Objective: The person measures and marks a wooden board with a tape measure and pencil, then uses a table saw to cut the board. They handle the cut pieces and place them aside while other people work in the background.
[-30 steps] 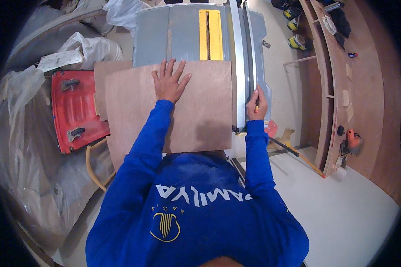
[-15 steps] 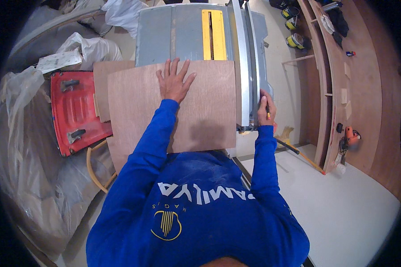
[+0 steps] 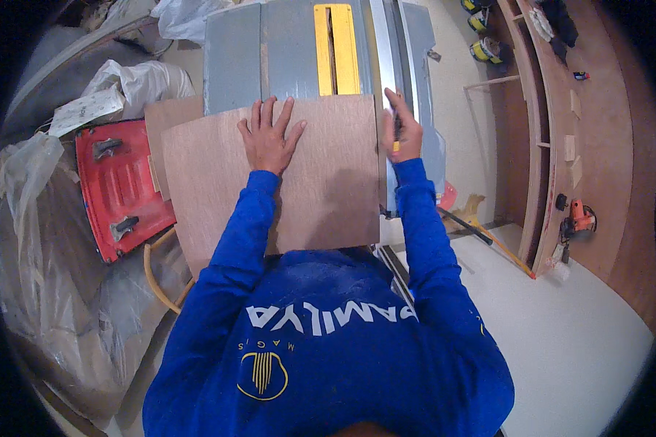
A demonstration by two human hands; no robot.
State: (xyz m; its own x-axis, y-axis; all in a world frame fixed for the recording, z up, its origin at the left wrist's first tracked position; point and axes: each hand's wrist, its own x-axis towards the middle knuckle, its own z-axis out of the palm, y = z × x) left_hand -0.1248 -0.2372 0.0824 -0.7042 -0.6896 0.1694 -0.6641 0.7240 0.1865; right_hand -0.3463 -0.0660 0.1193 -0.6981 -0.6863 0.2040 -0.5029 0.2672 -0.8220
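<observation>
Hands: left on plywood; sweatshirt lettered white.

The near part of the grey, flat-topped machine table is hidden under the brown, flat plywood sheet; beyond the sheet, the picture's top edge cuts it off. Just right of the sheet, the bare right hand covers much of a slim, dark, yellow-ended stick, too blurred to identify. Well right of the sheet, an orange, dark-trimmed tool is too small to make out.
</observation>
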